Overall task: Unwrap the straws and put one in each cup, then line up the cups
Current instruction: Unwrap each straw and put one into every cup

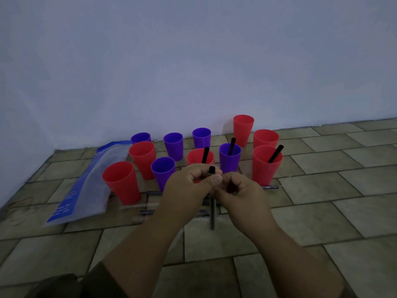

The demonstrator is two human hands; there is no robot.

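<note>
Left hand [189, 183] and right hand [240, 190] close together, fingers curled, both pinching one black straw [212, 170], upright between them. Just beyond the hands: red and purple cups [121, 181] on the floor [322, 211], three with straws. Wrapped straws [270, 187] beneath the hands. Bag [90, 183] to the left.

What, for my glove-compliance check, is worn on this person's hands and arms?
No gloves, rings or watch: the left hand and right hand are bare. A dark olive-brown sleeve shows near the left elbow at the bottom edge; the right forearm is bare to the frame edge.
</note>
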